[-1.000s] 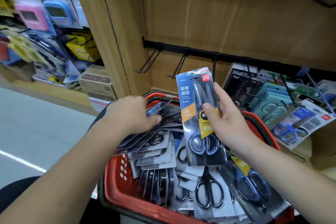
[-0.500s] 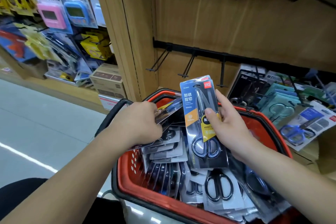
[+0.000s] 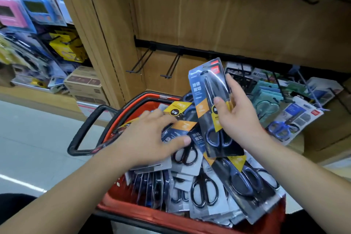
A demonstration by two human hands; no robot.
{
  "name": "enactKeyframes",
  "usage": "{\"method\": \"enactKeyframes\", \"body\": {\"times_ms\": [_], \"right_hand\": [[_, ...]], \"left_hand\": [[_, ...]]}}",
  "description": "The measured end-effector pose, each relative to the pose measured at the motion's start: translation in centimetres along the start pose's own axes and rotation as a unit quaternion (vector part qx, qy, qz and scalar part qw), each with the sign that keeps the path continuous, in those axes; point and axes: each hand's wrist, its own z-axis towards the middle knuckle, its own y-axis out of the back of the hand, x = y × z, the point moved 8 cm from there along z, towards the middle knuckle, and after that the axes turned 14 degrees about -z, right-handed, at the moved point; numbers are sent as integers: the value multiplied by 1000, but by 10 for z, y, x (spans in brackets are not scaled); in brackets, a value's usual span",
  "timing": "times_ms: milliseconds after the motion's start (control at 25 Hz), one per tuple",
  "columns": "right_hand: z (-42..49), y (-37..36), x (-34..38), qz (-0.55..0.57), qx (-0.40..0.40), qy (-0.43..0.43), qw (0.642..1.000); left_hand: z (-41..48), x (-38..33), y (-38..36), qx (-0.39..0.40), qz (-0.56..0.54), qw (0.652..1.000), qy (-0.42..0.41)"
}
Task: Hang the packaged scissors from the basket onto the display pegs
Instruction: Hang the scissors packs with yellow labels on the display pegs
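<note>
My right hand (image 3: 241, 118) grips one scissors pack (image 3: 207, 89) upright above the red basket (image 3: 150, 104), while my left hand (image 3: 150, 138) rests flat, fingers straight, on the packs (image 3: 203, 190) heaped inside.

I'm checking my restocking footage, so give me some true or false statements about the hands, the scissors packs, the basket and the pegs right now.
1. The right hand holds one scissors pack upright above the basket. True.
2. The left hand is hanging a pack on a peg. False: it lies on the packs in the basket.
3. The two pegs at the left end of the lower rail are bare. True.
4. The basket is blue. False: it is red, with a black handle.
</note>
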Motion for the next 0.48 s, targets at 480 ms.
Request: {"method": "enactKeyframes", "body": {"times_ms": [480], "right_hand": [[-6, 7, 10, 37, 21, 21, 999]], "left_hand": [[-5, -9, 55, -99, -137, 985, 30]]}}
